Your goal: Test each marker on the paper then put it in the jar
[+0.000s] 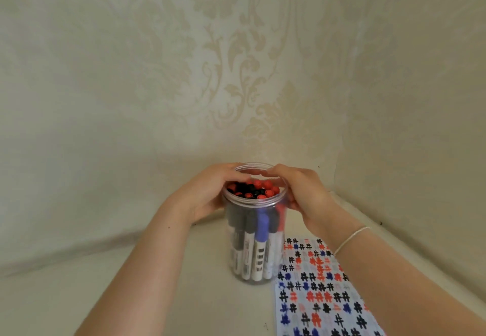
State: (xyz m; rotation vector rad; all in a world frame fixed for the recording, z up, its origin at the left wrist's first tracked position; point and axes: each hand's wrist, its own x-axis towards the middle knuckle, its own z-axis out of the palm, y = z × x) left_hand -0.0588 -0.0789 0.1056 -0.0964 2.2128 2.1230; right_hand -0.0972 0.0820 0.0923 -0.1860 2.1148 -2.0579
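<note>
A clear plastic jar [253,243] stands upright in the middle of the table, packed with several markers [259,246] with black, red and blue caps. My left hand [207,193] grips the jar's upper left side, fingers curled over the rim. From the right, my right hand [302,191] grips the rim the same way, its fingertips reaching into the mouth. To the right of the jar lies the paper [320,291], covered with black, red and blue hash marks. My right forearm crosses its upper right corner.
The table [131,283] is draped in pale cloth, which also rises as a patterned backdrop behind and to the right. A thin bracelet [352,238] sits on my right wrist.
</note>
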